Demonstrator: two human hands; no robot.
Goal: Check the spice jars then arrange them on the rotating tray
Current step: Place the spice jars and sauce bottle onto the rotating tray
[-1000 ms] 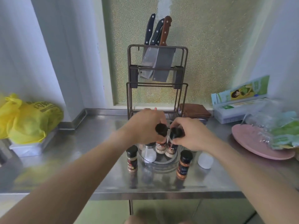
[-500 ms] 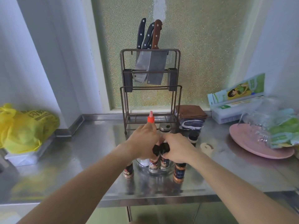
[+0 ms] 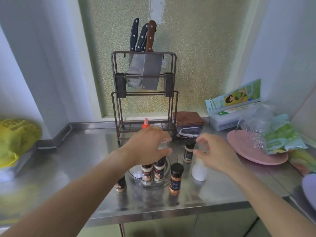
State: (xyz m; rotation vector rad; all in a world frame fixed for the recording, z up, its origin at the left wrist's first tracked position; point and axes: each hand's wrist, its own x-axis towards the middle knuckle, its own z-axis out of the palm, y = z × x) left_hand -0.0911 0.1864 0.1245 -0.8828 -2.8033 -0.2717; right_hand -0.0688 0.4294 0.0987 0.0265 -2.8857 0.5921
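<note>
The left hand (image 3: 150,147) is hovering over the jars (image 3: 153,171) on the tray (image 3: 168,165), fingers curled; whether it is gripping anything I cannot tell. The right hand (image 3: 213,151) is spreading wide beside a loose jar (image 3: 188,151), risking a knock-over. The steel counter (image 3: 68,161) is lying under a knife rack (image 3: 144,93).

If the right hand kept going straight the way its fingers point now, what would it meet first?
Most likely the black-capped spice jar standing on the steel counter outside the clear rotating tray. The open right hand has its fingertips beside the jar's cap. Depth is uncertain from this single view.
</note>
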